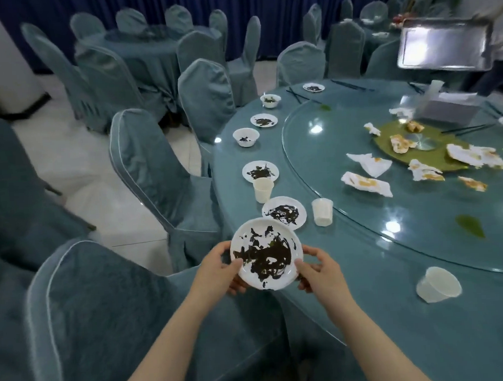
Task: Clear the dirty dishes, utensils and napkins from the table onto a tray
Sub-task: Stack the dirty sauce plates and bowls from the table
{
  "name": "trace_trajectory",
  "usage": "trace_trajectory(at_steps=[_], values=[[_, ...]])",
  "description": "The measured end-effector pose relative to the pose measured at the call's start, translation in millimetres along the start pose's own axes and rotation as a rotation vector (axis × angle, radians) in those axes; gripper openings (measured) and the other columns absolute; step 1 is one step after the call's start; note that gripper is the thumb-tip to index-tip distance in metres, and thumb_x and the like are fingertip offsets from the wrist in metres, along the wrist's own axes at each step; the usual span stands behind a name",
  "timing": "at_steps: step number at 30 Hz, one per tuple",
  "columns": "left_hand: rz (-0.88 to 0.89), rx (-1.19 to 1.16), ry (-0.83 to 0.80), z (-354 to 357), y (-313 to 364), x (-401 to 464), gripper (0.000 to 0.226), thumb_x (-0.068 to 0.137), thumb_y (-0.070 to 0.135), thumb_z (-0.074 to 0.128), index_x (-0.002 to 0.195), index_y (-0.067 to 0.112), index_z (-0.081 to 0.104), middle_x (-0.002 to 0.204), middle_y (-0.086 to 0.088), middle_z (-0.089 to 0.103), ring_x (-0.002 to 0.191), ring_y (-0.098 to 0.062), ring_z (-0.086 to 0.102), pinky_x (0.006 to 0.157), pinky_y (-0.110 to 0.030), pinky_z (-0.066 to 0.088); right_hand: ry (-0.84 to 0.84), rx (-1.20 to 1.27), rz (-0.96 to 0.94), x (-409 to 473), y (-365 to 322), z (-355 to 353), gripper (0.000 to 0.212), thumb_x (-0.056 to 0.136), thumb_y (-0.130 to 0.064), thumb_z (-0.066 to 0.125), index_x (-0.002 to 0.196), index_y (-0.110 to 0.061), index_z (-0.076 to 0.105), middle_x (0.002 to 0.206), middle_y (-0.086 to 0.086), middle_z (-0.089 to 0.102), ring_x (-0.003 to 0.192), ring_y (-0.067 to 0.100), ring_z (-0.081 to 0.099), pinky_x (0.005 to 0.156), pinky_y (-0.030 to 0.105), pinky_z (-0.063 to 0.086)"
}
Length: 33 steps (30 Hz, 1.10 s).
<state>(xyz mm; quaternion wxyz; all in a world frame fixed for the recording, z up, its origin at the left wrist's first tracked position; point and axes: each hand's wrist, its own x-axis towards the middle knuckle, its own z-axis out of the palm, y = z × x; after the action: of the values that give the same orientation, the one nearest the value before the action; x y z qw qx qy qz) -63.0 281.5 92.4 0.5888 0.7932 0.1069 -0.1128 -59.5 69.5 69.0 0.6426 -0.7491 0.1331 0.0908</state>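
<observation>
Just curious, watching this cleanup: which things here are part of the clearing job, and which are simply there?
Job: dirty plate held by left hand and right hand; paper cups; stained napkins; chopsticks; metal tray.
Just there: covered chairs; blue curtain.

Tray (444, 47) blurred (holder cut off by edge).
</observation>
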Motion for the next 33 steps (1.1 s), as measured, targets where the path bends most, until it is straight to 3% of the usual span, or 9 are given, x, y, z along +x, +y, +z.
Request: trace_trajectory(at_steps=[6,11,15,21,26,29,33], values=[[-0.021,-0.069,0.113,-29,-6,32,0.028,0.094,0.009,0.05,0.107,0.034,0.05,0.061,-0.008,0.07,0.05,-0.021,0.066,0.043,-0.022,0.048,0.042,-0.007,0.141,52,10,17,0.006,0.093,-0.022,0.058,0.098,-0.02,0.06,0.07,0.005,0.071,0.051,0.013,0.056,0.05,0.026,0.043],[-0.07,-0.098,0.218,-41,-1,65,0.027,0.095,0.009,0.049,0.115,0.028,0.048,0.061,-0.012,0.07,0.049,-0.02,0.066,0.041,-0.023,0.047,0.081,0.0,0.263,119,21,11,0.02,0.092,-0.021,0.059,0.108,-0.013,0.051,0.08,0.011,0.071,0.053,0.019,0.057,0.046,0.024,0.039],[-0.1,-0.135,0.3,-45,4,78,0.027,0.096,0.01,0.05,0.116,0.028,0.048,0.063,-0.013,0.071,0.05,-0.021,0.067,0.042,-0.022,0.05,0.103,0.015,0.339,172,29,6,0.032,0.091,-0.023,0.061,0.114,-0.015,0.041,0.076,0.012,0.066,0.048,0.02,0.053,0.035,0.017,0.036],[-0.188,-0.147,0.445,-46,1,88,0.031,0.095,0.012,0.052,0.125,0.02,0.047,0.061,-0.014,0.07,0.05,-0.02,0.066,0.041,-0.022,0.047,0.124,-0.004,0.399,239,38,4,0.029,0.088,-0.022,0.064,0.09,0.005,0.054,0.068,0.022,0.065,0.042,0.026,0.058,0.038,0.024,0.047],[-0.225,-0.171,0.499,-46,-11,74,0.026,0.096,0.013,0.052,0.119,0.024,0.051,0.063,-0.013,0.07,0.052,-0.021,0.066,0.046,-0.026,0.048,0.109,-0.071,0.417,246,49,10,0.017,0.085,-0.006,0.057,0.095,0.008,0.061,0.069,0.019,0.068,0.044,0.025,0.064,0.038,0.023,0.048],[-0.225,-0.193,0.516,-47,-17,60,0.026,0.096,0.013,0.052,0.118,0.025,0.051,0.065,-0.014,0.07,0.052,-0.021,0.065,0.045,-0.025,0.048,0.106,-0.068,0.398,234,50,9,0.021,0.082,0.002,0.05,0.1,0.005,0.059,0.074,0.021,0.069,0.042,0.021,0.064,0.036,0.021,0.047],[-0.198,-0.219,0.513,-52,-24,38,0.024,0.096,0.012,0.051,0.118,0.023,0.053,0.063,-0.016,0.07,0.052,-0.021,0.064,0.043,-0.023,0.046,0.056,-0.046,0.394,206,45,15,0.022,0.083,0.002,0.045,0.103,0.0,0.053,0.073,0.021,0.069,0.053,0.026,0.067,0.041,0.023,0.049]])
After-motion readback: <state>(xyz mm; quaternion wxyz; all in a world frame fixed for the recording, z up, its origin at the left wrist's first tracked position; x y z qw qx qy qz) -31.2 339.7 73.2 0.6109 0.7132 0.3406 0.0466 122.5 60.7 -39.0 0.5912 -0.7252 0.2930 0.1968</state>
